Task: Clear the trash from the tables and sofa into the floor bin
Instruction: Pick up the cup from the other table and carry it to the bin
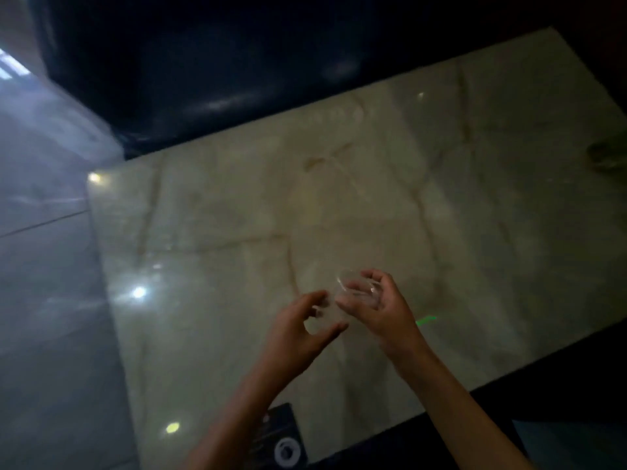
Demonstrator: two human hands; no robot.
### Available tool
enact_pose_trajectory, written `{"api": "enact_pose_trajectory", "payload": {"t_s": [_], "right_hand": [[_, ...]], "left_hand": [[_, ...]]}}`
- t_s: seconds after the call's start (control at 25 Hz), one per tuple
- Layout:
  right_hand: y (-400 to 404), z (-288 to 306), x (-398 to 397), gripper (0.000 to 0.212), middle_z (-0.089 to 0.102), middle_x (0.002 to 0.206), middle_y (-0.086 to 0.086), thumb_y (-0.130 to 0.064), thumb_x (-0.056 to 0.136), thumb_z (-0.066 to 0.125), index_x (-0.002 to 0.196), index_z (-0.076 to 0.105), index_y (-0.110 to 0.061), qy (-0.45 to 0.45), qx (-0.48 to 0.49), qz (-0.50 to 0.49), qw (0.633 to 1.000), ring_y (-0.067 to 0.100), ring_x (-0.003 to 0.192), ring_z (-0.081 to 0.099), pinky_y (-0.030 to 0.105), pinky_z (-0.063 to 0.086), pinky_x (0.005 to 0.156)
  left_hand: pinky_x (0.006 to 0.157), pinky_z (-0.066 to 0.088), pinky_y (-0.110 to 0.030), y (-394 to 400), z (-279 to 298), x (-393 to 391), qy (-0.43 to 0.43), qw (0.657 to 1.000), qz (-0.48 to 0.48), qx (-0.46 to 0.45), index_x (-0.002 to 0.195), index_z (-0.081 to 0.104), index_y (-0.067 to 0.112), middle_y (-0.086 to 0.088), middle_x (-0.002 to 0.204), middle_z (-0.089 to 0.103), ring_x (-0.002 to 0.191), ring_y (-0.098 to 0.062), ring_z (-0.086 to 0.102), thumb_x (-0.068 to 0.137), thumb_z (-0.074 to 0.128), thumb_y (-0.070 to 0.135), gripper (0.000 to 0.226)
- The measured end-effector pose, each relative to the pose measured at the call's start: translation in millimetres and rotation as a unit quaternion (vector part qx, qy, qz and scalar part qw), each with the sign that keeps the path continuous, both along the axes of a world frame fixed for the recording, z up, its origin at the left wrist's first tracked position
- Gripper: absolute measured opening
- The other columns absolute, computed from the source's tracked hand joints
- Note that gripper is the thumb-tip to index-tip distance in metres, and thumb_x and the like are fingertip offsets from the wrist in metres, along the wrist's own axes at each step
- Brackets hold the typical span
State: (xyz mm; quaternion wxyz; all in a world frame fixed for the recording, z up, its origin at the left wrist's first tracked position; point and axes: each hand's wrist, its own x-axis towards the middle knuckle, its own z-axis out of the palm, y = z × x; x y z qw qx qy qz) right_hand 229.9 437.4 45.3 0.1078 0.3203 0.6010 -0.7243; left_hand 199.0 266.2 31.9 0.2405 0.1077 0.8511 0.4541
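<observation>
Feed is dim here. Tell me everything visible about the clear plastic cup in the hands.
The clear plastic cup looks thin, transparent and apparently empty, tilted on its side with its round rim facing up and left. The right hand grips it above the marble table. The left hand is curled just beside it; contact is unclear through blur.

Head view: looks steeply down, close above the marble table (441, 198).
Facing: towards the dark sofa (203, 62) beyond the table's far edge.

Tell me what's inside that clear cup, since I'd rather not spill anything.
The clear cup, held in the right hand above the marble table, looks empty, but blur and fingers hide its base, so a little liquid can't be ruled out.
</observation>
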Motion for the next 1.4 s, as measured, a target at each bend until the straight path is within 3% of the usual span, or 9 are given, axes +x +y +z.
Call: {"api": "enact_pose_trajectory", "payload": {"t_s": [0.24,0.36,0.52,0.68,0.84,1.12,1.2,1.32,1.4], "right_hand": [[-171,-4,-15,0.06,0.069,0.116,0.01,-0.015,0.068,0.078,0.122,0.052,-0.018,-0.038,-0.136,0.069,0.988,0.022,0.099,0.07,0.039,0.055,0.086],[-236,-8,-14,0.06,0.069,0.114,0.01,-0.019,0.065,0.082,0.118,0.052,-0.019,-0.059,-0.12,0.107,0.985,0.02,0.099,0.071,0.037,0.057,0.082],[-287,-9,-13,0.076,0.069,0.107,0.006,-0.043,0.048,0.09,0.111,0.05,-0.025,-0.073,-0.036,0.129,0.988,0.012,0.091,0.072,0.042,0.059,0.083],[-303,-17,-15,0.084,0.069,0.107,0.001,-0.053,0.047,0.088,0.116,0.047,-0.027,-0.073,0.002,0.139,0.988,0.005,0.083,0.072,0.025,0.054,0.062],[-308,-27,-10,0.085,0.07,0.111,0.001,-0.057,0.051,0.084,0.122,0.052,-0.023,-0.086,-0.039,0.183,0.979,0.008,0.089,0.072,0.016,0.051,0.058],[-364,-26,-4,0.067,0.069,0.11,0.001,-0.041,0.068,0.084,0.124,0.053,-0.021,-0.086,-0.06,0.174,0.979,0.012,0.097,0.07,0.022,0.054,0.066],[-390,-28,-8,0.058,0.073,0.1,-0.004,-0.039,0.067,0.083,0.117,0.058,-0.024,-0.088,-0.067,0.167,0.98,0.008,0.088,0.072,0.02,0.054,0.062],[-449,-39,-22,0.033,0.072,0.085,-0.004,-0.022,0.078,0.081,0.103,0.061,-0.021,-0.085,-0.07,0.156,0.982,0.005,0.069,0.07,0.021,0.054,0.053],[-503,-43,-27,0.031,0.068,0.087,-0.002,-0.016,0.082,0.076,0.108,0.059,-0.015,-0.105,-0.063,0.141,0.982,0.005,0.063,0.066,0.021,0.053,0.051]], "left_hand": [[0.081,0.054,-0.019,-180,-3,24,-0.075,0.99,0.108,0.047,0.121,0.062,0.032,0.015,0.103,0.069,0.09,0.002,0.065,0.072,0.07,0.062,0.058],[0.084,0.055,-0.023,-243,-5,42,-0.072,0.986,0.146,0.046,0.125,0.058,0.034,0.015,0.106,0.068,0.094,0.002,0.064,0.075,0.07,0.059,0.058],[0.081,0.054,-0.019,-274,-4,54,-0.041,0.988,0.149,-0.012,0.126,0.052,0.04,0.018,0.109,0.064,0.098,0.004,0.061,0.071,0.073,0.062,0.063],[0.077,0.057,-0.029,-277,-14,50,-0.082,0.981,0.174,-0.004,0.109,0.055,0.044,0.013,0.097,0.067,0.088,0.0,0.063,0.069,0.077,0.055,0.047],[0.074,0.06,-0.027,-291,-25,60,-0.115,0.971,0.211,0.003,0.112,0.057,0.045,0.011,0.093,0.068,0.084,-0.001,0.066,0.063,0.078,0.064,0.057],[0.069,0.058,-0.02,-349,-34,61,-0.133,0.972,0.191,0.005,0.105,0.056,0.049,0.011,0.093,0.068,0.079,-0.002,0.067,0.062,0.079,0.065,0.051],[0.07,0.059,-0.02,-377,-39,53,-0.131,0.977,0.169,0.004,0.107,0.056,0.048,0.011,0.092,0.069,0.082,0.001,0.067,0.062,0.078,0.066,0.053],[0.074,0.06,-0.028,-440,-54,42,-0.13,0.978,0.159,0.03,0.102,0.058,0.041,0.012,0.092,0.072,0.082,0.002,0.069,0.064,0.081,0.06,0.048],[0.076,0.061,-0.032,-492,-67,33,-0.141,0.981,0.129,0.024,0.1,0.058,0.036,0.012,0.091,0.074,0.082,0.001,0.07,0.065,0.081,0.059,0.048]]}}
